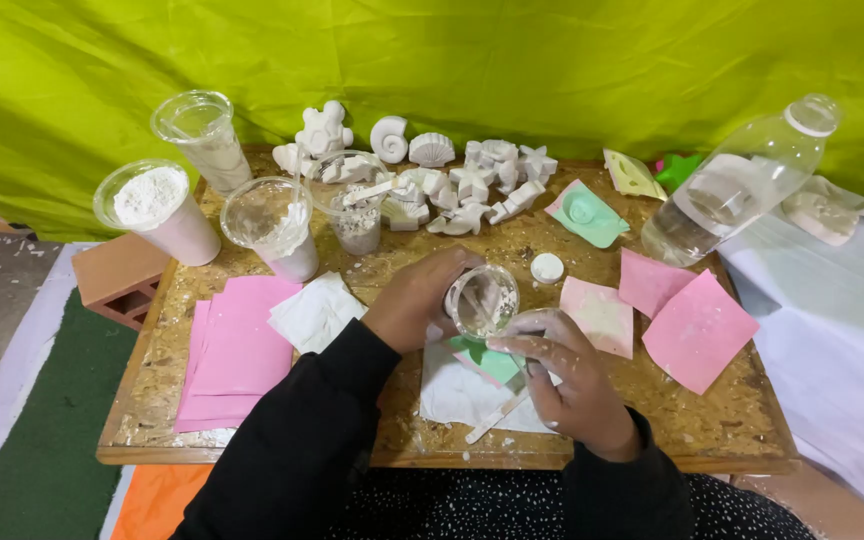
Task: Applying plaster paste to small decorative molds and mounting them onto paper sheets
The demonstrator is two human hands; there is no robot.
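Fingers grip clear cup; plaster shells crowd behind.

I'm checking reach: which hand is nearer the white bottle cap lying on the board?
Right. The right hand sits just below and left of the bottle cap; the left hand is farther left, beyond the small clear cup both hands hold.

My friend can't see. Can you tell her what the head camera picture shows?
A person's left hand holds a small clear cup over a wooden board; the right hand holds a flat stick beside it. White plaster shapes, cups of powder and pink sheets lie around.
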